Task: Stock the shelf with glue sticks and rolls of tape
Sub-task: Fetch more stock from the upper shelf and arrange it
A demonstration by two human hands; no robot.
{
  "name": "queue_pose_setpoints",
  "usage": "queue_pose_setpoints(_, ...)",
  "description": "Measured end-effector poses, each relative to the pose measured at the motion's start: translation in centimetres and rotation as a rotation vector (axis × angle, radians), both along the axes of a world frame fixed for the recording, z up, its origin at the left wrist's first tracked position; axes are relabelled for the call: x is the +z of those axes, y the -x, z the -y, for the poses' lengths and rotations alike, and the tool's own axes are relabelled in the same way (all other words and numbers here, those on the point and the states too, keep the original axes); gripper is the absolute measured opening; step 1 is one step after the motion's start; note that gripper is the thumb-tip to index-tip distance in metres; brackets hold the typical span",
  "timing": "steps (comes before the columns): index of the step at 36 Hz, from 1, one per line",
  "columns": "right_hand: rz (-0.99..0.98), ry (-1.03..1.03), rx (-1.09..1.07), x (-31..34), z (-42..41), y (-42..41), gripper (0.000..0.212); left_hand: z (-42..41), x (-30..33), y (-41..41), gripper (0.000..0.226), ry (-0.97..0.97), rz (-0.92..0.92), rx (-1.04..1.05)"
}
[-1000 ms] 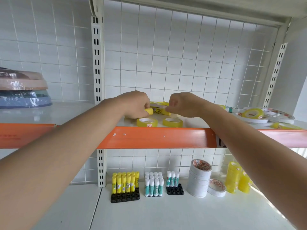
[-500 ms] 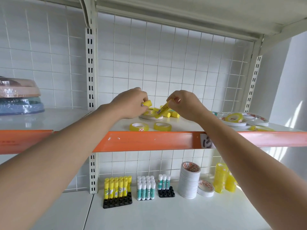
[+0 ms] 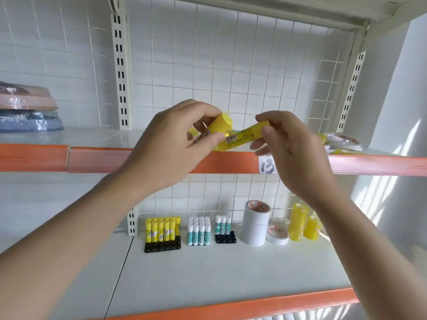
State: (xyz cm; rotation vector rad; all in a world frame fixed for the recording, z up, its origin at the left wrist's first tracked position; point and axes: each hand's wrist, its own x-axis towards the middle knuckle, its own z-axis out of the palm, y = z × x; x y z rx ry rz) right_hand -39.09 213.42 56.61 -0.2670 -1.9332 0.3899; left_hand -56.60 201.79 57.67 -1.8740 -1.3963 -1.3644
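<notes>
Head view of a person stocking a two-tier shelf. The left hand [image 3: 175, 144] grips one yellow glue stick [image 3: 217, 129], its fingers curled round the barrel with the flat end facing the camera; the right hand [image 3: 291, 144] pinches a second yellow glue stick [image 3: 240, 137] between thumb and fingertips near its upper end, the barrel slanting down toward the left hand. Both sticks are held in the air in front of the orange edge of the upper shelf [image 3: 231, 162], with their near ends close together; whether they touch cannot be told. On the lower shelf [image 3: 208, 273] stand a row of yellow glue sticks in a black tray [image 3: 163, 247], teal-and-white glue sticks [image 3: 199, 230], a stack of white tape rolls [image 3: 257, 224] and yellow tape rolls [image 3: 302, 225]. The likely step is carrying the two sticks down to the tray. To do it well, each stick should be turned upright, cap uppermost, and lowered into a free socket beside the matching yellow row, one hand at a time, so that neighbouring sticks are not toppled.
</notes>
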Motion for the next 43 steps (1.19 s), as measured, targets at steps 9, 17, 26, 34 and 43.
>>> queue_pose_setpoints(9,0.05,-0.069,0.017,-9.5,0.4,-0.4,0.026,1.8,-9.3,-1.3,0.026,0.196,0.273,-0.055)
queue_pose_setpoints(17,0.212,0.028,-0.08,-16.1,-1.2,2.9,0.017,-0.1,-17.5,2.0,0.024,0.319,0.372,0.024)
queue_pose_setpoints(26,0.444,-0.02,-0.141,-22.6,-3.4,8.4,0.011,-3.6,-25.4,7.9,0.023,0.462,0.441,0.065)
queue_pose_setpoints(34,0.543,0.044,-0.225,-26.8,-4.0,12.2,0.016,-6.5,-31.1,11.6,0.023,0.58,0.498,0.015)
queue_pose_setpoints(43,0.595,0.13,-0.281,-30.1,-4.2,14.4,0.018,-8.1,-34.7,12.7,0.019,0.61,0.559,-0.01)
